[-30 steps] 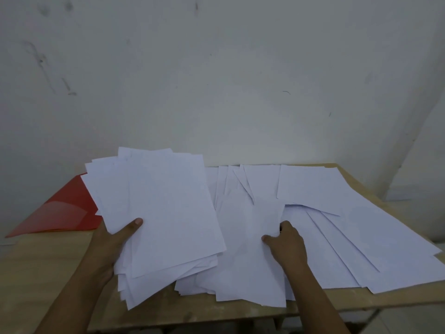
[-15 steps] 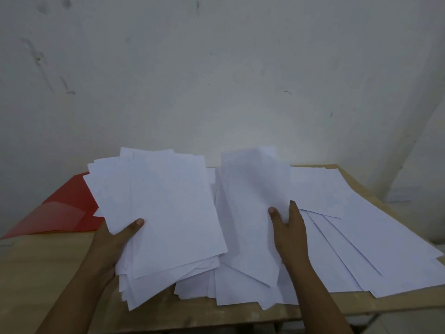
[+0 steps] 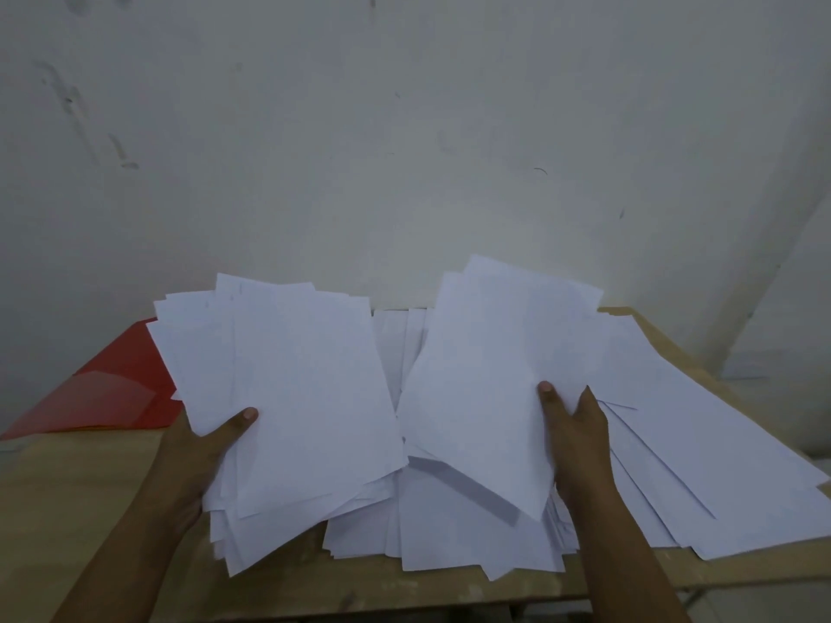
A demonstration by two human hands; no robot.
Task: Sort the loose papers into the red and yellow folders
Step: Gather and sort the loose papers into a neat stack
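We hold loose papers in both hands above the table.

Our right hand pinches a few lifted sheets between thumb and fingers; our left hand grips a thick stack, thumb on top. More spread papers cover the wooden table at right. The red folder lies far left, partly under the stack.

No readable text, white papers seemingly blank, view somewhat soft
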